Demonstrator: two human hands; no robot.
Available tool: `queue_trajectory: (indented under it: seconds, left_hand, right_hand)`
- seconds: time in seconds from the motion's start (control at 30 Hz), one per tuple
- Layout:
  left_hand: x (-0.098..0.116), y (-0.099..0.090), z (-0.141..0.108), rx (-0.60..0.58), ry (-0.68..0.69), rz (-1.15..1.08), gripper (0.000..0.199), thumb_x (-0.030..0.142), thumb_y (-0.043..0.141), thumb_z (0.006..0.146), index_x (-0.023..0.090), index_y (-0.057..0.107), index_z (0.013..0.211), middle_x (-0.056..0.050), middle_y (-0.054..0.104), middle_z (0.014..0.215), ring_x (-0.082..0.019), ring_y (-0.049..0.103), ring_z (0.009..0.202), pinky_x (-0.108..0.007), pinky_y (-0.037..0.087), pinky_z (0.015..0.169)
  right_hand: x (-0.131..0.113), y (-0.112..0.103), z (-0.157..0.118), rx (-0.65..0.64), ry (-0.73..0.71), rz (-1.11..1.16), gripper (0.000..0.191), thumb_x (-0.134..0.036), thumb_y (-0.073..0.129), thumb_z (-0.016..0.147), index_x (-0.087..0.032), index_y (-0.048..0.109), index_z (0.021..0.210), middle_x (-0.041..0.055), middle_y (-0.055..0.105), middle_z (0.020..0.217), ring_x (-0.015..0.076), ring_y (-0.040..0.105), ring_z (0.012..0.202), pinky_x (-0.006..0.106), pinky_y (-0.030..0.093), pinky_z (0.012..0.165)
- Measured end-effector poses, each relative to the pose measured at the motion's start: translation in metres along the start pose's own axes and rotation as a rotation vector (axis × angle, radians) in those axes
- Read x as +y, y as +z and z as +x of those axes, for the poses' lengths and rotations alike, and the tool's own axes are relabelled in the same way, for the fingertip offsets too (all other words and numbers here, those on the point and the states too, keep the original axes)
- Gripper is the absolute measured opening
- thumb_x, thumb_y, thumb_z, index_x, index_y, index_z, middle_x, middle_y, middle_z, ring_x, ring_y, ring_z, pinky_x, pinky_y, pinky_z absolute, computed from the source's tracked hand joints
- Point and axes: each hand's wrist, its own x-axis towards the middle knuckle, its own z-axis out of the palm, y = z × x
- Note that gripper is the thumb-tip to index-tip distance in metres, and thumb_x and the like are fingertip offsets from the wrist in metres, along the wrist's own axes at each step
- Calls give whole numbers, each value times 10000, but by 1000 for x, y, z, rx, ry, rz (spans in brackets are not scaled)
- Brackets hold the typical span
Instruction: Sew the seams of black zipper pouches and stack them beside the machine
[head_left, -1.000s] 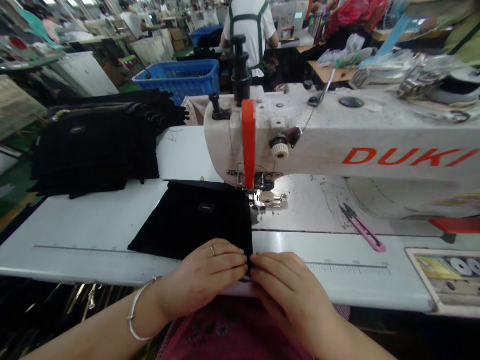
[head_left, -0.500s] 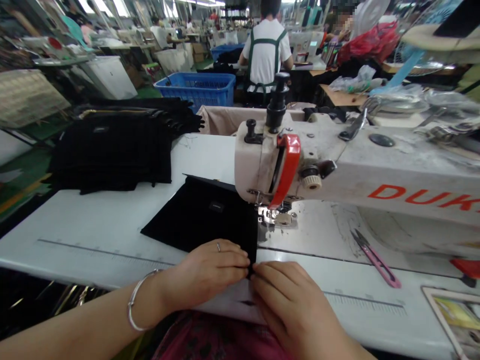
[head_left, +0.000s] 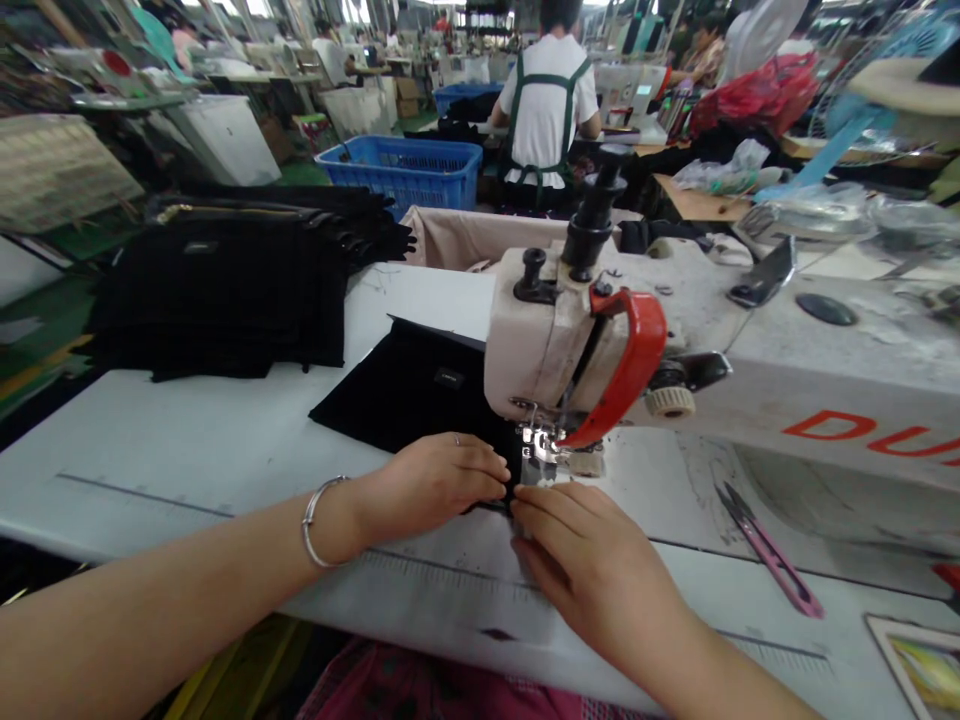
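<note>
A black fabric panel [head_left: 405, 390] with a small dark label lies on the white sewing table, its right edge at the presser foot [head_left: 544, 445] of a sewing machine [head_left: 525, 340]. My left hand [head_left: 442, 480], with a ring and a silver bracelet at the wrist, grips the panel near its front right corner, fingers together and bent over it. Facing it, my right hand [head_left: 577, 540] pinches the same corner just in front of the foot, its fingertips nearly touching the left ones. The undersides of both hands and the gripped fabric are hidden.
Stacked black fabric pieces [head_left: 225, 290] lie at the table's left. Pink thread snips [head_left: 772, 555] rest right of my right hand. Behind the table are a beige cloth-lined bin [head_left: 457, 235], a blue basket [head_left: 405, 165] and a seated person [head_left: 547, 110] facing away.
Both hands have moved forward with the black fabric panel, bringing its near corner closer to the presser foot. The head view has shifted slightly.
</note>
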Motion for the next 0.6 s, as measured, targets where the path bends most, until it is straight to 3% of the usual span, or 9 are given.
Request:
queue_trajectory:
  seconds: [0.13, 0.4, 0.6]
  left_hand:
    - [-13, 1, 6, 11, -37, 10, 207, 87, 547, 953, 159, 697, 1076, -42, 724, 1152, -190, 659, 1114, -348, 501, 1040]
    - [-34, 0, 20, 89, -167, 0, 182, 157, 568, 964, 192, 741, 1006, -22, 749, 1057, -167, 684, 1022, -295, 542, 933]
    - [-52, 8, 22, 117, -215, 45, 224, 264, 526, 1001, 187, 734, 1033, -65, 707, 1133, -187, 656, 1038, -326, 539, 919]
  right_hand:
    - [9, 0, 9, 6, -6, -43, 254, -140, 569, 926, -144, 625, 1174, 97, 665, 1182, 285, 604, 1054, 476, 528, 894]
    - [22, 8, 15, -2, 62, -115, 296, -183, 563, 923, -111, 612, 1206, 130, 618, 1264, 333, 599, 1088, 525, 532, 918]
    - [24, 15, 13, 3, 68, -114, 305, -169, 516, 946, -100, 606, 1229, 134, 616, 1257, 323, 599, 1085, 523, 526, 924]
